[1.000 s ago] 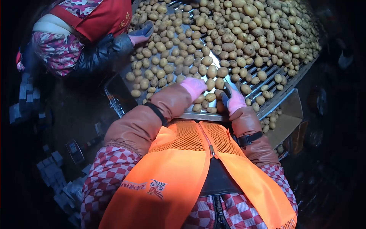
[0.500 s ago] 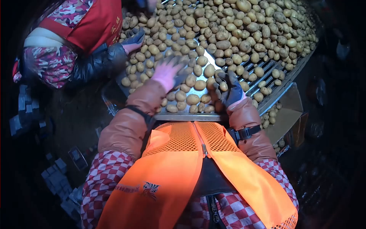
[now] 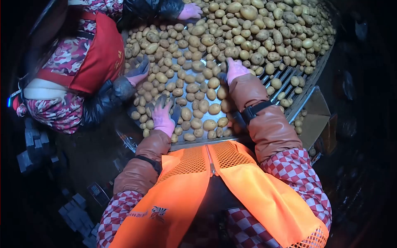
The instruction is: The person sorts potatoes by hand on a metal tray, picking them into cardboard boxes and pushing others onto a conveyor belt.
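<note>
Pale yellow potatoes (image 3: 231, 29) cover a metal sorting table (image 3: 206, 140) in front of me. My left hand (image 3: 162, 115), in a pink glove with dark fingers, lies spread flat on the potatoes at the near left edge. My right hand (image 3: 234, 68), in the same kind of glove, reaches farther out into the middle of the pile, its fingers bent down among the potatoes. Whether it grips one is hidden. I wear brown sleeve covers and an orange mesh vest (image 3: 198, 186).
A co-worker in a red apron (image 3: 97, 58) stands at the left, one gloved hand (image 3: 138, 73) on the potatoes and the other hand (image 3: 188, 10) at the far edge. Bare roller bars (image 3: 285, 76) show at the right. A cardboard box (image 3: 316, 120) below holds a few potatoes.
My left hand has drawn back to the near left edge and spread flat. My right hand has pushed forward into the pile. The co-worker's far hand now reaches along the top.
</note>
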### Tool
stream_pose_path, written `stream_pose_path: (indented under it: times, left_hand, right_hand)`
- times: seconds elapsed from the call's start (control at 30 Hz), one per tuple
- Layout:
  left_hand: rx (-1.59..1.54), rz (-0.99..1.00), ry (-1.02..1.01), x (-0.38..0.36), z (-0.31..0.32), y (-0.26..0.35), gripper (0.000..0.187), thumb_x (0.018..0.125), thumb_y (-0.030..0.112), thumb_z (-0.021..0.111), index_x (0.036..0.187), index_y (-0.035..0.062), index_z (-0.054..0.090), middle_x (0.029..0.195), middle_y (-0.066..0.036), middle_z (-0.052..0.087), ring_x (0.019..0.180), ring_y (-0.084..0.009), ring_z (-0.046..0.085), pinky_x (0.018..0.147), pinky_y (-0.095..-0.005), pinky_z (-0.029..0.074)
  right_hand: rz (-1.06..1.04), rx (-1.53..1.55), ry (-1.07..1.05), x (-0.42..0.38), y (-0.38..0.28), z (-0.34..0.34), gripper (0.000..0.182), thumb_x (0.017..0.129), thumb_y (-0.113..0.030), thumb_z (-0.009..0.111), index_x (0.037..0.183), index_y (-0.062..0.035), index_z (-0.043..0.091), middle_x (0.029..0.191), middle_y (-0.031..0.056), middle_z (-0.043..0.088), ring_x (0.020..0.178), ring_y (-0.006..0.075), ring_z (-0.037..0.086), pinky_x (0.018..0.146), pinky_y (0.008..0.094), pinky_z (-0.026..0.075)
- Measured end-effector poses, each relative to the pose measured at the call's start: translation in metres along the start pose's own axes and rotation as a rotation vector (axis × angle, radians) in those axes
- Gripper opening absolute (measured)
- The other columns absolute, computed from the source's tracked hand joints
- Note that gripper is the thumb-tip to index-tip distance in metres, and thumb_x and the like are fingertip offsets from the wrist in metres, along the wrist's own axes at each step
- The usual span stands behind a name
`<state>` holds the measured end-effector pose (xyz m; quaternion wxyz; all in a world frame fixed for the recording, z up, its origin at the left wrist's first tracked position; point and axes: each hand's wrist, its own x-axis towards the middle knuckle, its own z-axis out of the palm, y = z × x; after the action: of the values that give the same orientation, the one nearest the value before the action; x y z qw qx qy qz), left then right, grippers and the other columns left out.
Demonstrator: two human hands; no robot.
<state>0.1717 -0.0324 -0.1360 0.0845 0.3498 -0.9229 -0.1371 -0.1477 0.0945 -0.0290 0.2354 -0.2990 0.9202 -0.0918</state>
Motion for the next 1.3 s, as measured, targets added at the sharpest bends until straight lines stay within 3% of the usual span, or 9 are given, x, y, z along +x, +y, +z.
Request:
stream_pose_path:
  times: [0.2,0.43,0.57,0.6,0.8,0.97,1.07,1.2,1.3]
  left_hand:
    - [-0.026,0.085,0.095,0.007,-0.014,0.014,0.04,0.084,0.029,0.074,0.121,0.0142,0.071,0.141,-0.017,0.055,0.128,-0.0386,0.052,0.112,-0.0515,0.034]
    - [0.015,0.082,0.097,0.015,-0.009,0.024,0.035,0.087,0.033,0.07,0.117,0.0155,0.073,0.142,-0.014,0.056,0.131,-0.0357,0.051,0.117,-0.0536,0.028]
    - [0.004,0.096,0.065,0.015,-0.001,0.018,0.035,0.085,0.033,0.071,0.115,0.0153,0.074,0.144,-0.014,0.054,0.131,-0.0367,0.051,0.117,-0.0539,0.027]
    - [-0.003,0.096,0.048,0.014,0.002,0.014,0.034,0.085,0.033,0.071,0.114,0.0155,0.074,0.145,-0.014,0.054,0.132,-0.0369,0.05,0.118,-0.0539,0.026]
    - [0.065,0.085,0.034,0.015,-0.009,0.024,0.03,0.085,0.031,0.07,0.112,0.0164,0.074,0.145,-0.014,0.054,0.135,-0.0362,0.046,0.121,-0.0553,0.022]
    - [0.092,0.102,0.044,0.016,-0.017,0.03,0.032,0.09,0.032,0.067,0.116,0.0155,0.074,0.145,-0.016,0.054,0.133,-0.0378,0.05,0.119,-0.055,0.026]
    - [0.038,0.082,0.068,0.014,0.001,0.019,0.033,0.092,0.033,0.065,0.119,0.0157,0.073,0.147,-0.018,0.053,0.134,-0.0383,0.049,0.118,-0.0539,0.028]
    - [0.036,0.135,0.067,0.014,0.001,0.02,0.034,0.096,0.031,0.061,0.12,0.0093,0.072,0.149,-0.019,0.05,0.136,-0.0402,0.047,0.113,-0.0513,0.036]
    - [0.133,0.203,0.038,0.016,0.005,0.007,0.037,0.096,0.03,0.06,0.127,0.0129,0.068,0.149,-0.019,0.05,0.132,-0.0406,0.051,0.109,-0.0483,0.041]
  right_hand:
    - [-0.053,0.972,-0.166,-0.038,0.045,0.011,0.047,0.088,-0.034,0.072,0.128,-0.0124,0.061,0.114,0.017,0.066,0.101,0.0283,0.063,0.085,0.0387,0.048]
    - [-0.068,2.359,0.039,-0.18,0.283,0.013,0.042,0.102,-0.029,0.053,0.141,-0.015,0.052,0.116,0.0077,0.064,0.065,0.0063,0.051,0.05,0.0199,0.04]
    - [0.305,1.421,0.384,-0.132,0.241,0.015,0.048,0.103,-0.035,0.05,0.148,-0.018,0.048,0.122,0.0048,0.063,0.066,0.0059,0.052,0.052,0.0209,0.041]
    - [0.474,1.611,0.346,-0.112,0.159,-0.033,0.045,0.102,-0.024,0.055,0.146,-0.0155,0.051,0.115,0.0019,0.065,0.067,0.007,0.053,0.053,0.0213,0.041]
    - [-0.027,0.001,0.493,0.063,0.062,-0.043,0.05,0.093,-0.016,0.067,0.142,-0.0214,0.057,0.108,0.0161,0.073,0.105,0.0333,0.07,0.091,0.0385,0.056]
    - [0.061,0.281,0.314,0.072,0.073,-0.052,0.051,0.09,-0.026,0.074,0.138,-0.0166,0.059,0.115,0.0139,0.071,0.106,0.0337,0.069,0.092,0.0394,0.055]
    - [0.011,1.442,0.107,-0.007,0.091,-0.042,0.04,0.097,-0.037,0.064,0.131,-0.015,0.065,0.1,0.0038,0.07,0.074,0.0121,0.06,0.059,0.0304,0.051]
    - [0.509,1.72,0.373,-0.113,0.148,-0.001,0.043,0.102,-0.05,0.051,0.119,-0.0143,0.068,0.074,0.0027,0.064,0.057,0.0133,0.053,0.05,0.03,0.045]
    - [0.406,1.504,0.505,-0.188,0.263,0.075,0.044,0.102,-0.035,0.055,0.138,-0.0115,0.06,0.104,0.0065,0.07,0.076,0.0122,0.065,0.057,0.0275,0.054]
